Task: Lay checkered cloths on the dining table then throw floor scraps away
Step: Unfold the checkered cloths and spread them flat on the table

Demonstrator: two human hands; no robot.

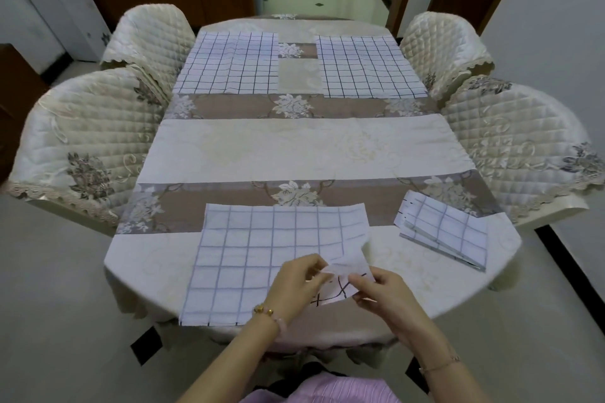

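Oval desk w/ cream-and-taupe floral cover, four quilted cream chair covers round it. Two white dark-grid checkered cloths flat at far end. Third white checkered cloth at near edge; left grip & right grip both pinching its lifted corner. Folded checkered cloth near right.
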